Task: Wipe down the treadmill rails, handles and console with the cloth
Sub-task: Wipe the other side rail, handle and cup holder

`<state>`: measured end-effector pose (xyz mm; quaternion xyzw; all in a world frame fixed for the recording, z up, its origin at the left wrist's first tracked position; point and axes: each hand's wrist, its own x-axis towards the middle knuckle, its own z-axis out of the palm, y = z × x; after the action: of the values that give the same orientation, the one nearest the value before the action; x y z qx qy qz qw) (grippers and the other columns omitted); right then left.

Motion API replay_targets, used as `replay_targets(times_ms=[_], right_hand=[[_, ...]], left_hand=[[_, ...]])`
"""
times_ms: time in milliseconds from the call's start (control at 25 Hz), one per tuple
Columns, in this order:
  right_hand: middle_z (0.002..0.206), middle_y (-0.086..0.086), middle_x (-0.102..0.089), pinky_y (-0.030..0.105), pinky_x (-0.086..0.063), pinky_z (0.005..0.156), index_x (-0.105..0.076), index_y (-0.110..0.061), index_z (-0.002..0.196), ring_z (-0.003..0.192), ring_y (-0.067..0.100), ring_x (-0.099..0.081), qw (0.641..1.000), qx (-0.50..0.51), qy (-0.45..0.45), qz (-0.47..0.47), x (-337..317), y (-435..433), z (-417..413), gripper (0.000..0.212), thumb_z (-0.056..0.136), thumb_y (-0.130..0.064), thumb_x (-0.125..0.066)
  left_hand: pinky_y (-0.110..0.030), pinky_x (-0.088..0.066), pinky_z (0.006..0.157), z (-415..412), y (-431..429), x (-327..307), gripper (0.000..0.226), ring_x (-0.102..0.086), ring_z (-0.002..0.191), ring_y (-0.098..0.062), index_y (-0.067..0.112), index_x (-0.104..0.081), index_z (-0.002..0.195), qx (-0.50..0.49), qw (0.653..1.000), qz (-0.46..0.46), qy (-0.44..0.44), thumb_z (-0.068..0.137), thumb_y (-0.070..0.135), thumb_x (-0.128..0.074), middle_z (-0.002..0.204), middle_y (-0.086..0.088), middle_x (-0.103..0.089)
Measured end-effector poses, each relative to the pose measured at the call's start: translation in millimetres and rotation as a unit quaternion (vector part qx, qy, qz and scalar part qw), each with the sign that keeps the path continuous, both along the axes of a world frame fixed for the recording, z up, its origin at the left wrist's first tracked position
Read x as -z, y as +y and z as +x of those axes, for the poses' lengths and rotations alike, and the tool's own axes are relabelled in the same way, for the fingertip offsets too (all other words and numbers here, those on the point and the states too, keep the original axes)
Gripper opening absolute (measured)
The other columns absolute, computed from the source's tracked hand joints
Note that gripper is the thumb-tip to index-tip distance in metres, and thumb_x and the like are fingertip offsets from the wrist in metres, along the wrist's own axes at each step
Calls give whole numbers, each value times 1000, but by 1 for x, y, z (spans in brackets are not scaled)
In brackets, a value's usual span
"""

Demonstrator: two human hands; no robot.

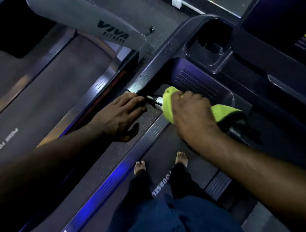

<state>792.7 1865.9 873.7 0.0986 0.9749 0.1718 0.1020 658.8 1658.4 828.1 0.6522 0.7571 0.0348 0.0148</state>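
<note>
One soft, light cloth does the work here. It is yellow-green and bunched round the shiny metal handle just below the console, with its loose tail hanging out past the right hand. That hand's grip is curled round cloth and bar together. The left hand has its grip spread, fingers straight, apparently resting on the end of the droplet-speckled side rail. The cloth should mould easily to the bar. The polished metal looks slippery, so a full wrap, squeezed and slid along, seems the best hold.
</note>
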Motion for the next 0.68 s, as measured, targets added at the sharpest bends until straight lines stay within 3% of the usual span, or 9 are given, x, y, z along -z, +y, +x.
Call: replay_targets(times_ms=[40,120,200,320,400,480,520,600,680], right_hand=[[109,12,-67,33,-52,70,-49,-8,130,91,27,-70,1000,1,-7,15,-3,3,7,40,91,-17,-45],[110,12,-68,37,-55,72,-52,-10,125,94,31,-70,996,37,-53,-62,-10,2,-7,39,89,-22,-59],[115,11,-71,40,-57,79,-61,-14,122,103,33,-71,975,77,-98,-183,-14,5,-43,58,76,-46,-78],[125,13,-72,41,-56,87,-65,-16,126,111,34,-70,937,143,-155,-279,-14,20,-69,91,56,-72,-84],[125,14,-68,42,-55,85,-55,-15,133,110,36,-69,960,130,-126,-212,-13,21,-42,95,62,-71,-85],[119,14,-63,41,-53,74,-43,-13,140,101,34,-67,993,62,-72,-75,-15,3,0,88,73,-52,-84],[116,13,-62,40,-50,69,-41,-12,141,97,34,-66,995,53,-70,-53,-12,-1,7,84,74,-44,-82],[115,12,-65,39,-50,70,-49,-15,131,99,36,-68,984,95,-104,-111,-18,6,-23,77,71,-45,-84],[114,9,-71,34,-51,72,-62,-14,121,98,32,-70,923,208,-182,-269,-27,19,-54,78,61,-56,-91]], left_hand=[[-57,-41,113,0,0,0,51,-51,135,-48,-2,-64,132,0,1000,-4,2,92,29,-59,143,-26,-56],[-57,-37,117,0,0,1,59,-45,145,-44,0,-60,141,-3,1000,-12,6,90,30,-61,151,-24,-52],[-56,-32,121,2,2,1,69,-35,153,-39,3,-51,151,-5,1000,-18,13,90,32,-60,161,-19,-44],[-53,-23,127,2,1,3,84,-16,161,-30,5,-32,162,-15,999,-25,29,91,42,-56,171,-14,-26],[-51,-17,129,2,2,5,89,-10,162,-29,5,-24,164,-14,999,-27,43,92,47,-54,173,-13,-20],[-50,-13,131,0,2,2,93,-7,163,-28,6,-21,165,-11,998,-26,48,91,50,-54,173,-13,-18],[-49,-12,131,0,3,1,95,-6,163,-27,6,-18,166,-6,999,-28,46,90,51,-54,174,-12,-17],[-50,-11,130,-4,3,-2,100,-2,163,-27,10,-10,167,11,998,-38,45,89,55,-52,175,-10,-10],[-53,-10,130,-3,4,-3,106,2,163,-28,11,-8,168,29,996,-53,60,85,59,-53,176,-8,-3]])
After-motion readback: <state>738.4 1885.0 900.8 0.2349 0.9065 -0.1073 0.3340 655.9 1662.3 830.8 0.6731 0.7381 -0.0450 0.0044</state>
